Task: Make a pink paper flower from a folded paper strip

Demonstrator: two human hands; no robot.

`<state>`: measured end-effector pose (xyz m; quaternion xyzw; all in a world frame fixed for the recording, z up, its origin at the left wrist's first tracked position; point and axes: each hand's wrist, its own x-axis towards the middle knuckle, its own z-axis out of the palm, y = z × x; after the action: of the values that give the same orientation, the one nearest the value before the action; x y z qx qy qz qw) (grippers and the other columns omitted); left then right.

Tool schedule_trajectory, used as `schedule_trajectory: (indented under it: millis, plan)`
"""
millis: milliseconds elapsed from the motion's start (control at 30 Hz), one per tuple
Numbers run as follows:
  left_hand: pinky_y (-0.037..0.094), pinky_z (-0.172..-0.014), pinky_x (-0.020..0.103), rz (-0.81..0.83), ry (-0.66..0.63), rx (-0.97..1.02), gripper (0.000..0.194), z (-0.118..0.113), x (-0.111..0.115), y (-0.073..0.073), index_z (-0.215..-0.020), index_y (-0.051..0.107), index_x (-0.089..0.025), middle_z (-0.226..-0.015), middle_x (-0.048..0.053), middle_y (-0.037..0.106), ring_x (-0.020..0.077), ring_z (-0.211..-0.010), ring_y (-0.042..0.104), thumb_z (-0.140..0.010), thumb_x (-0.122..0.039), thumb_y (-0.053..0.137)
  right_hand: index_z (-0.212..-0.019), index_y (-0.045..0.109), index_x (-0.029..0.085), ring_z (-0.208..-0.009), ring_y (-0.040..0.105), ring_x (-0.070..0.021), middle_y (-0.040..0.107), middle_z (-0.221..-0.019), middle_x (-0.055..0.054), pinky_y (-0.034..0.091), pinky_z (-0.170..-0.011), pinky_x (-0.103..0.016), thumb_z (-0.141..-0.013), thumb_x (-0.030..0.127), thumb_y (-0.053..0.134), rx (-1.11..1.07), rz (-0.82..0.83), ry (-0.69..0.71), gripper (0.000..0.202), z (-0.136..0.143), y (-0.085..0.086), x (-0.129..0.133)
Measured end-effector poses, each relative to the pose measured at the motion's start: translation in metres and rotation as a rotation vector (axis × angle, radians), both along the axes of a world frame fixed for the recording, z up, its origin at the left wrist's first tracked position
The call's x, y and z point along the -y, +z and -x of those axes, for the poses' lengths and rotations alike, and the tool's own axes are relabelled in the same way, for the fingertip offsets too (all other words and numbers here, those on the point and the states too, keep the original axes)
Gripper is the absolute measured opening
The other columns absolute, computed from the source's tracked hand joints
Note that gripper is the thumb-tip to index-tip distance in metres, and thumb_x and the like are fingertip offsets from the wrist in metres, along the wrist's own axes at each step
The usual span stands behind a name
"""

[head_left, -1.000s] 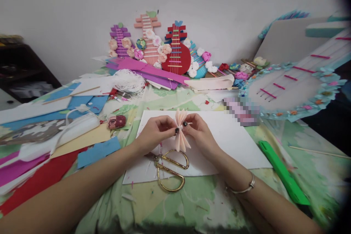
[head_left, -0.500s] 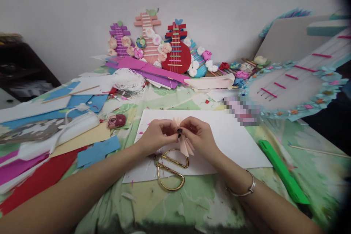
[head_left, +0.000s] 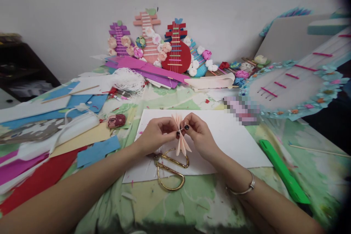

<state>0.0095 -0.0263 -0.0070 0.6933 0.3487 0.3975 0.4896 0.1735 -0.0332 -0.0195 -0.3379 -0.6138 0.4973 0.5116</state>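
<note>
My left hand (head_left: 157, 134) pinches the middle of a folded peach paper fan (head_left: 181, 145), whose pleats flare out above and below the fingers. My right hand (head_left: 201, 135) is closed just to the right of it, thumb and forefinger pinching a thin light strand at the fan's waist; the strand's exact kind is too small to make out. Beneath the hands a pair of gold-handled scissors (head_left: 173, 165) lies partly on a white sheet (head_left: 230, 146), its blades hidden under my left hand.
A green utility knife (head_left: 283, 172) lies at right, below a pale blue flower-edged paper instrument (head_left: 290, 87). To the left are a white glue gun (head_left: 82, 126), blue paper pieces (head_left: 98, 150) and red felt (head_left: 46, 179). White string (head_left: 128, 81) and colourful paper instruments (head_left: 175, 53) stand behind.
My right hand has shifted slightly right, off the pleats, and now pinches the strand. The fan has turned more upright, and its pleats spread both ways.
</note>
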Motion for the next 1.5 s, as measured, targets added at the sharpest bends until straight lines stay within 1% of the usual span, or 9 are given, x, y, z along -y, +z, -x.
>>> schedule_trajectory:
  millis: [167,333,600,767,1000,1200,1267,1367,1500]
  plan:
    - [0.048,-0.064,0.019,0.029,-0.037,0.065,0.002,0.001,0.0,0.0,-0.069,0.061,-0.012,-0.068,0.0,0.062,0.0099,-0.066,0.06,-0.068,-0.009,0.061,-0.071,0.044,0.019,-0.062,0.049,-0.0103,0.051,-0.068,0.002,0.041,-0.062,-0.025,-0.08,0.025,0.055,-0.077,0.01,-0.001,0.015,0.002,-0.001,0.001]
    - [0.049,-0.065,0.02,0.101,-0.072,0.117,0.001,0.002,-0.001,-0.001,-0.069,0.062,-0.011,-0.068,0.001,0.064,0.0105,-0.066,0.061,-0.069,-0.011,0.063,-0.073,0.043,0.019,-0.059,0.047,-0.0097,0.051,-0.069,0.002,0.041,-0.059,-0.025,-0.079,0.029,0.056,-0.143,0.051,0.013,0.017,0.002,-0.005,0.0]
    - [0.049,-0.067,0.022,0.162,-0.138,0.118,0.008,-0.001,0.001,0.003,-0.076,0.062,-0.011,-0.071,0.004,0.064,0.0117,-0.069,0.061,-0.076,-0.019,0.061,-0.07,0.047,0.018,-0.059,0.047,-0.0105,0.05,-0.065,0.002,0.04,-0.056,-0.024,-0.074,0.036,0.062,-0.023,0.013,-0.088,0.023,-0.003,0.001,-0.003]
    - [0.047,-0.066,0.022,0.175,-0.115,0.131,0.008,-0.001,0.0,0.002,-0.074,0.058,-0.012,-0.069,0.001,0.062,0.0104,-0.068,0.058,-0.077,-0.019,0.058,-0.071,0.048,0.018,-0.061,0.049,-0.0113,0.051,-0.067,0.001,0.042,-0.057,-0.025,-0.074,0.037,0.062,-0.005,0.051,-0.089,0.024,-0.002,0.001,-0.001]
    - [0.047,-0.068,0.023,0.193,-0.095,0.097,0.004,-0.001,-0.001,0.001,-0.073,0.059,-0.012,-0.068,0.001,0.064,0.0107,-0.067,0.059,-0.075,-0.015,0.056,-0.074,0.048,0.019,-0.059,0.051,-0.0115,0.05,-0.067,0.002,0.043,-0.056,-0.026,-0.075,0.038,0.061,-0.007,0.087,-0.038,0.023,-0.001,0.002,0.003]
    - [0.047,-0.064,0.023,0.203,-0.052,0.117,0.002,-0.002,0.0,0.002,-0.069,0.057,-0.013,-0.065,0.0,0.06,0.0108,-0.065,0.058,-0.071,-0.012,0.055,-0.075,0.05,0.019,-0.065,0.05,-0.0113,0.051,-0.071,0.001,0.043,-0.06,-0.025,-0.074,0.036,0.063,0.049,0.097,-0.149,0.022,-0.001,0.003,0.002]
    - [0.047,-0.063,0.023,0.199,-0.044,0.122,0.002,-0.002,0.0,0.001,-0.069,0.056,-0.013,-0.064,-0.001,0.058,0.0104,-0.063,0.057,-0.07,-0.012,0.056,-0.078,0.05,0.018,-0.064,0.05,-0.0111,0.052,-0.07,0.001,0.044,-0.061,-0.026,-0.073,0.036,0.064,0.014,0.166,-0.099,0.024,-0.001,0.004,0.002]
    - [0.046,-0.063,0.023,0.175,-0.066,0.126,0.001,-0.001,-0.001,0.001,-0.071,0.057,-0.013,-0.063,-0.001,0.057,0.01,-0.062,0.056,-0.071,-0.013,0.056,-0.085,0.051,0.018,-0.064,0.055,-0.0119,0.056,-0.074,0.0,0.046,-0.063,-0.028,-0.07,0.034,0.067,-0.102,0.283,0.047,0.028,-0.001,0.005,0.003]
    - [0.046,-0.067,0.024,0.041,-0.039,0.106,0.004,0.001,-0.002,0.001,-0.07,0.062,-0.013,-0.078,0.003,0.057,0.0113,-0.07,0.055,-0.069,-0.014,0.059,-0.091,0.054,0.017,-0.067,0.058,-0.0118,0.06,-0.08,-0.002,0.046,-0.065,-0.027,-0.066,0.028,0.071,-0.231,0.327,0.12,0.032,-0.001,0.007,0.003]
